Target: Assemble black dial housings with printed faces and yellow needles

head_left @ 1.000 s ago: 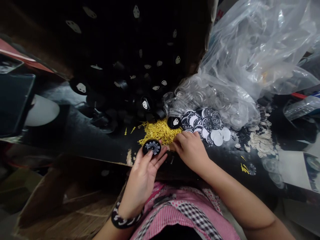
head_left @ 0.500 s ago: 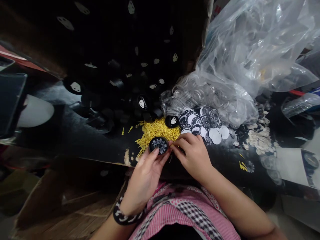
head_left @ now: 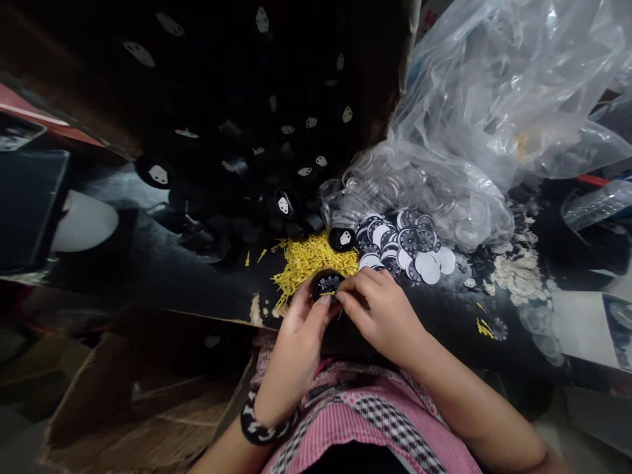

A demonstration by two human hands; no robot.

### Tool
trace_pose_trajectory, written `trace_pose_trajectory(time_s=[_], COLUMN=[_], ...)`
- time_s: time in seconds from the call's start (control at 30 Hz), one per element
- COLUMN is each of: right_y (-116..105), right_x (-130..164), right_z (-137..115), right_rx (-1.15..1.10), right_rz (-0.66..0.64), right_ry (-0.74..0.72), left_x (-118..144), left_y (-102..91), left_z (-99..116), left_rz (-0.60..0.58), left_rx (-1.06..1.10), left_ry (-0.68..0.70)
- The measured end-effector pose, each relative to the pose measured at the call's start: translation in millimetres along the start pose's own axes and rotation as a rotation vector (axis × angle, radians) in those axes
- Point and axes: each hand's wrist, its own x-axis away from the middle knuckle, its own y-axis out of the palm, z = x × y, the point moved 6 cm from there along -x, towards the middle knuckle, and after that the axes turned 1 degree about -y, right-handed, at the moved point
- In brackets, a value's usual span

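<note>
We grip the round black dial [head_left: 328, 285] in our left hand [head_left: 296, 342] just above the surface [head_left: 162, 276] while our right hand [head_left: 382, 313] pinches a tiny yellow pointer [head_left: 330, 293] against its face, which we judge could easily slip into the yellow pile [head_left: 309, 260] beside it.

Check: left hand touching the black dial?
Touching. Head view shows the left hand with its fingertips wrapped on the black dial rim, no gap.

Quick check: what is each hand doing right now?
Left hand: closed on the round black dial.
Right hand: fingers pinched at the dial's face, apparently on a yellow pointer.
</note>
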Motion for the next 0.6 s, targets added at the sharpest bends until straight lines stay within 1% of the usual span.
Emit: trace_pose_trajectory(time_s=[0.13,0.27,0.43,0.6], right_y=[1.9,-0.4,-3.8,-5.5], right_x=[-1.0,0.5,1.8,2.5], right_z=[0.1,0.5,1.5,1.6], right_rx=[0.027,-0.012,-0.159,-0.167], right_rz=[-0.043,-0.036,-0.016,-0.006], right_ry=[0.059,0.085,0.101,0.099], left_x=[3.1,6.8,10.5,12.1], left_y=[2.7,2.5,2.7,2.9], left_z=[-1.2,3.5,8.9,12.1], left_rz=[-0.038,-0.06,-0.075,-0.059], left_rx=[-0.103,-0.196,-0.201,-0.229], left_ry=[0.049,0.082,0.092,0.094])
